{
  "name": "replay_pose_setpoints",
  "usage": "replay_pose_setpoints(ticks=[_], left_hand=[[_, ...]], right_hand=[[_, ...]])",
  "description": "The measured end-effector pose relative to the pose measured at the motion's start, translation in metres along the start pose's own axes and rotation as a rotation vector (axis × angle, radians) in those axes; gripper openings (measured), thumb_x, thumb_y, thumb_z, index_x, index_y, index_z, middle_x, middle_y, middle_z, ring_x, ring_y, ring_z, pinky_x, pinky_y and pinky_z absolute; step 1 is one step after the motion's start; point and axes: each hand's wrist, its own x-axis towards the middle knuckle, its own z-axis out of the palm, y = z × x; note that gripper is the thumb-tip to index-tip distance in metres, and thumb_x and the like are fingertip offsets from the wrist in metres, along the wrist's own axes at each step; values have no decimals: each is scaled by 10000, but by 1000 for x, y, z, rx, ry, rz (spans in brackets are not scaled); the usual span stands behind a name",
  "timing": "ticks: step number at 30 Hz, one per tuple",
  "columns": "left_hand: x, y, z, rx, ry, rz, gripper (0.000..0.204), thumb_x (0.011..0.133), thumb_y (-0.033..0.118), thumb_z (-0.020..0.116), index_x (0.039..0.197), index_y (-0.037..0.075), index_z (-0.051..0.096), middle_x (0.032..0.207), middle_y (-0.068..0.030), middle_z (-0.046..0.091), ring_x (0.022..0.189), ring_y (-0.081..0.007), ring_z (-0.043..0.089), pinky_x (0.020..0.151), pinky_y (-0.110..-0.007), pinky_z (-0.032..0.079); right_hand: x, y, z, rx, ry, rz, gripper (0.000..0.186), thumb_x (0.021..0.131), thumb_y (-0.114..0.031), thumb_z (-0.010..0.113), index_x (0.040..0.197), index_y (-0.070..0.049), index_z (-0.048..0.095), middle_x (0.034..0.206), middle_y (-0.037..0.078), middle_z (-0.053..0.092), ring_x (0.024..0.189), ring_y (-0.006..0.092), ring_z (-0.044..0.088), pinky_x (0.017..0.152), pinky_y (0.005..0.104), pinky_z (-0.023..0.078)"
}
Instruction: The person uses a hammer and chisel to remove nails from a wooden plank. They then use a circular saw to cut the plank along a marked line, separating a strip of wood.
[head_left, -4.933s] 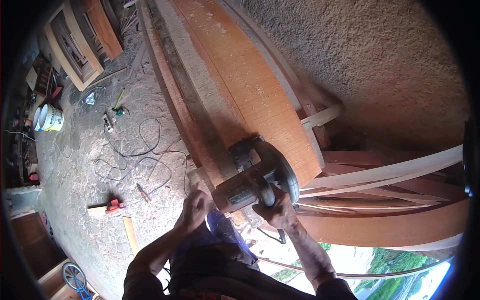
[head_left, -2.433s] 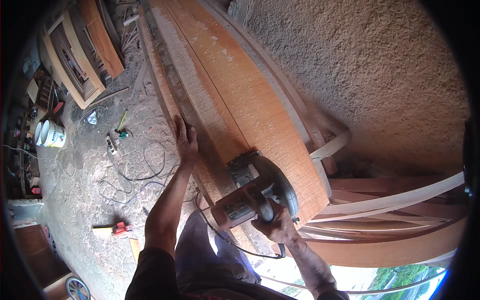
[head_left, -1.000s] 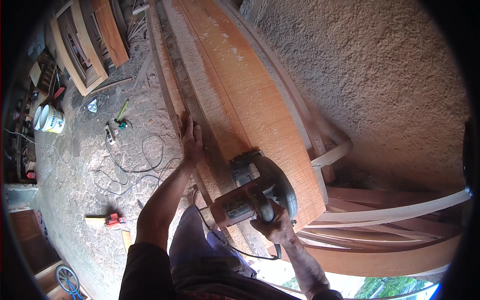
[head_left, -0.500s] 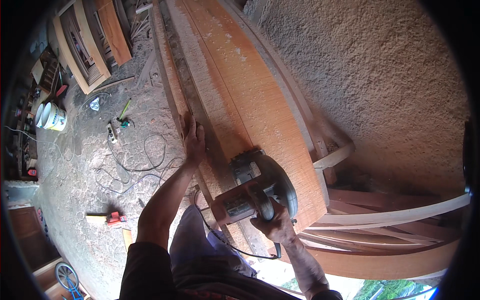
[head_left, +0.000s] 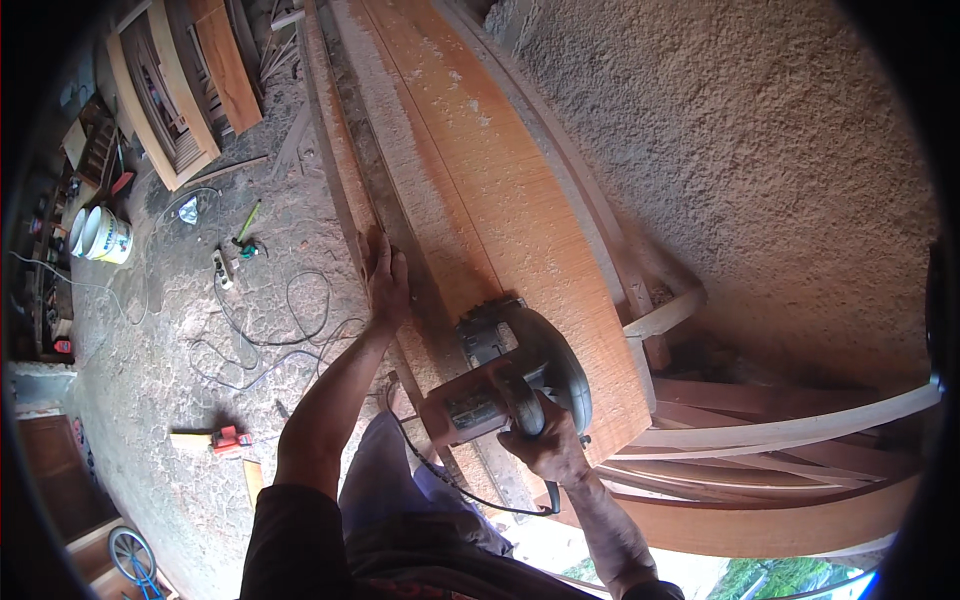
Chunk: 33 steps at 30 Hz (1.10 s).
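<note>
My right hand (head_left: 548, 440) is closed round the rear handle of a circular saw (head_left: 540, 360). The saw, dark with a reddish motor housing, rests on a wide orange-brown board (head_left: 520, 200) near its close end. A thin dark line runs along the board from the saw's front edge toward the far end. Further left, my left hand (head_left: 388, 285) grips the edge of a long narrow wooden rail (head_left: 340, 150) beside the board; part of its fingers is hidden. Pale sawdust lies on the board and along its left side. The saw's blade is hidden from view.
A power cord (head_left: 440, 480) hangs from the saw past my legs. Cables and a power strip (head_left: 222, 268) lie on the floor at left, near a red tool (head_left: 230, 438). White buckets (head_left: 105, 235) stand further left. Curved timbers (head_left: 780, 435) are stacked at right, below a rough wall (head_left: 740, 140).
</note>
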Motion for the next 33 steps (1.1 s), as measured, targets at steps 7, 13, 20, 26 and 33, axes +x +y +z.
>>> replay_pose_setpoints(ticks=[7,13,20,26,33], left_hand=[[0,5,-1,33,-3,-58,614,1086,303,439,1599,-15,325,1706,-259,153,1598,-398,90,1286,-468,127],[0,3,-1,68,-20,-65,619,1086,310,437,1599,-19,323,1713,-235,156,1601,-390,76,1292,-462,117],[0,5,-1,71,-42,-58,622,1096,315,415,1611,-12,294,1720,-219,146,1605,-376,61,1296,-453,104],[-1,-3,1,64,-22,-6,616,1093,287,437,1618,2,287,1716,-220,168,1604,-372,87,1290,-456,128],[-1,-2,-1,85,-8,18,603,1086,260,465,1607,-3,314,1700,-228,224,1565,-398,236,1248,-470,227]], right_hand=[[4,-1,2,14,-3,30,360,783,-49,811,1103,-23,650,818,4,629,753,108,585,705,311,491],[10,-4,3,13,4,-5,360,780,-42,807,1102,-17,649,817,2,621,757,105,581,704,311,489],[18,-6,7,60,17,-11,351,775,-29,803,1089,-21,647,811,-7,612,753,99,572,696,307,484],[33,-9,9,50,13,-39,373,792,-66,800,1124,-20,638,818,24,645,752,115,598,704,322,503],[46,-15,9,-9,5,-107,423,827,-116,773,1211,-4,635,843,101,709,762,161,652,734,361,541]])
